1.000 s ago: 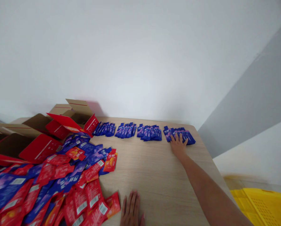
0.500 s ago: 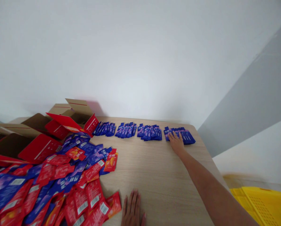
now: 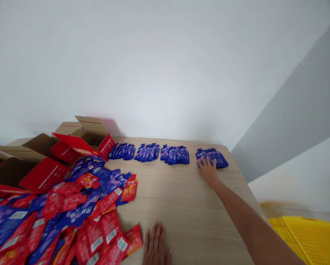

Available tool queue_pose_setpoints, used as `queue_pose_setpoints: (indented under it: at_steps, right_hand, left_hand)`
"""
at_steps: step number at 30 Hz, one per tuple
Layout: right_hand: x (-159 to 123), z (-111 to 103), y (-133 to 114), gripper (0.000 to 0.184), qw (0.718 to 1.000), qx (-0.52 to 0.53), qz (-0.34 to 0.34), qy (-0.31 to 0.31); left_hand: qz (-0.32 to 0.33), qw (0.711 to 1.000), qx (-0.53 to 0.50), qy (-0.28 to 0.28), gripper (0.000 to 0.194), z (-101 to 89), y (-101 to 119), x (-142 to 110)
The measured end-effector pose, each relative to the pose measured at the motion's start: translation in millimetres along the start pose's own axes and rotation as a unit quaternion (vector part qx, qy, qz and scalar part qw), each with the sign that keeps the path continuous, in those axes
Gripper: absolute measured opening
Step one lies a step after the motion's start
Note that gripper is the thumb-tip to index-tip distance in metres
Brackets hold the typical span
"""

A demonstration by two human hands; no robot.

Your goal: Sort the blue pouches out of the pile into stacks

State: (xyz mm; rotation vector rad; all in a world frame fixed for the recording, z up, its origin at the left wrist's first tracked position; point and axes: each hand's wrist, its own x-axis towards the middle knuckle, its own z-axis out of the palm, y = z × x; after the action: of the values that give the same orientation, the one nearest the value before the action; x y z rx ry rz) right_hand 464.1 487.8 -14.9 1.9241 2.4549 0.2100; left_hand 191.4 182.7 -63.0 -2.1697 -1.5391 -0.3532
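Note:
My right hand (image 3: 208, 170) reaches to the far right of the table, its fingers spread on the near left part of a fanned stack of blue-purple pouches (image 3: 219, 159). Flat on the wood at the bottom centre lies my left hand (image 3: 155, 246), fingers stretched out and holding nothing. Just left of it is a red-orange pouch (image 3: 134, 240) at the edge of a big loose heap of red pouches (image 3: 109, 228) and blue pouches (image 3: 109, 180). Three more fanned stacks of blue pouches (image 3: 175, 155) sit in a row along the back edge.
Open red cardboard boxes (image 3: 45, 175) with brown insides stand at the left behind the heap. A white wall (image 3: 165, 73) rises behind the wooden table (image 3: 165, 198). On the floor at the lower right is a yellow plastic crate (image 3: 314, 239).
My right hand has shifted slightly, and the left end of the rightmost stack has moved right, making that stack more compact. My left hand has stayed in place.

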Motion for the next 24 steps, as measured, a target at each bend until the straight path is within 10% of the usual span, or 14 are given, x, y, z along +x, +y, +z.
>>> queue_pose_setpoints:
  at_steps: [24]
  right_hand:
    - [14,7,14,0.046,0.999,0.020,0.030,0.033]
  left_hand:
    - [0.001,1.000,-0.005,0.021,0.049,-2.4,1,4]
